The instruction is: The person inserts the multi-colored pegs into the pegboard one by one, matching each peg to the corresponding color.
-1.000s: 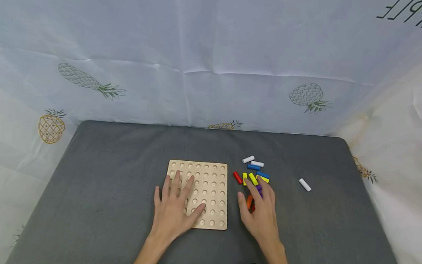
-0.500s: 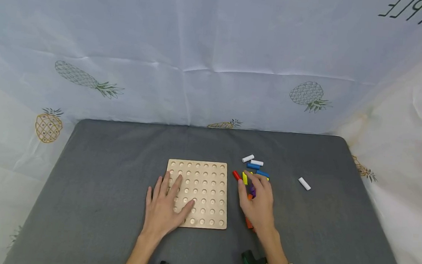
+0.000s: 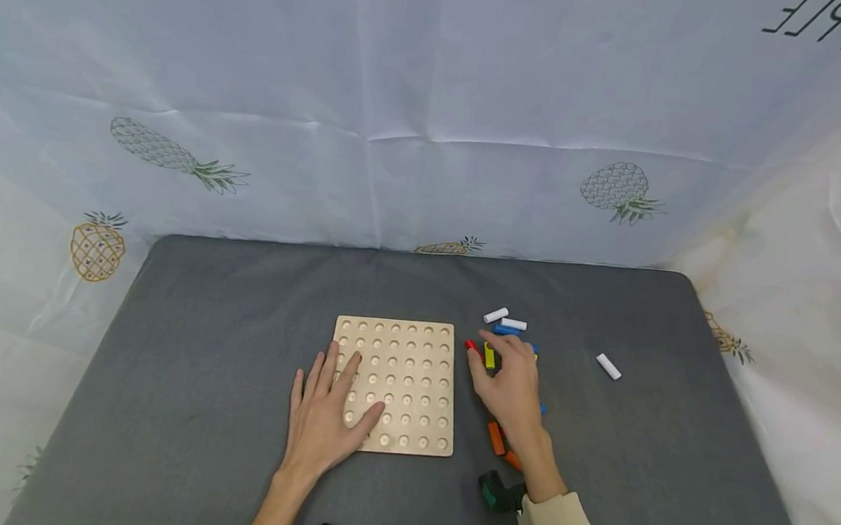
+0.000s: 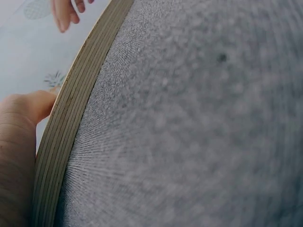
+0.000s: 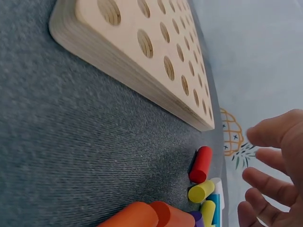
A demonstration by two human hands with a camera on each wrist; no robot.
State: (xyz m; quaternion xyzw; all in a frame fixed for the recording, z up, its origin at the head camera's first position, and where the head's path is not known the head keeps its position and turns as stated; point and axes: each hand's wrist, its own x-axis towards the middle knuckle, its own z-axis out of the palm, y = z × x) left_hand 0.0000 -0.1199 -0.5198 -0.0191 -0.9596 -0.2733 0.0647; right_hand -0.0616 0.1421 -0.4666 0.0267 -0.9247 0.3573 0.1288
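My left hand rests with fingers spread on the left and near part of a pale wooden board with rows of round holes. The board's layered edge fills part of the left wrist view. My right hand hovers over a group of coloured pegs, thumb and fingers apart with nothing between them. Closest to its fingertips are a red peg and a yellow peg. Orange pegs lie below the wrist. The hand hides some pegs in the head view.
Two white pegs and a blue peg lie beyond the right hand. Another white peg sits alone farther right. A grey cloth covers the table, and a pineapple-print curtain hangs behind it.
My left hand has shifted left on the board, uncovering more holes. The right hand has moved forward and slightly left over the pegs, and orange pegs now show below its wrist.
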